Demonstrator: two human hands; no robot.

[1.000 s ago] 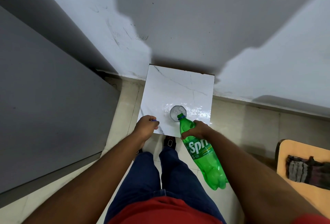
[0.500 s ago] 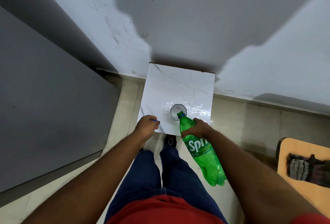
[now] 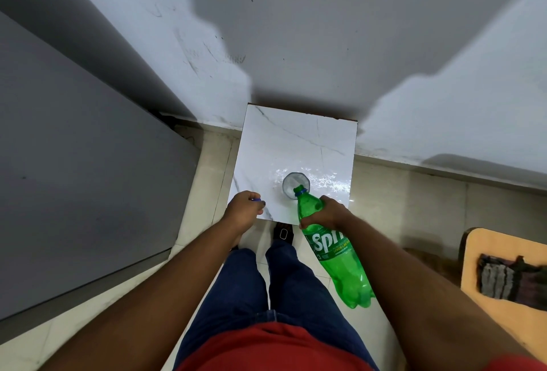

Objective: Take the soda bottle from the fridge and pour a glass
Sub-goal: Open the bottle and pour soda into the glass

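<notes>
— Both hands busy?
— Right hand [image 3: 327, 213] grips the tilted green plastic soda bottle [image 3: 331, 247], mouth over the clear faceted glass [image 3: 295, 184]; left hand [image 3: 245, 210], beside that glass, pinches a small blue cap [image 3: 256, 199].

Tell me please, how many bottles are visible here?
1. The green soda bottle is gripped by the right hand, tilted, its mouth over the glass on the white table. No others visible.

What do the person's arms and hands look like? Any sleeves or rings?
Both arms are bare to the frame's edge. A bit of red sleeve shows at the bottom right corner. No rings or watch show on the left hand or right hand.
</notes>
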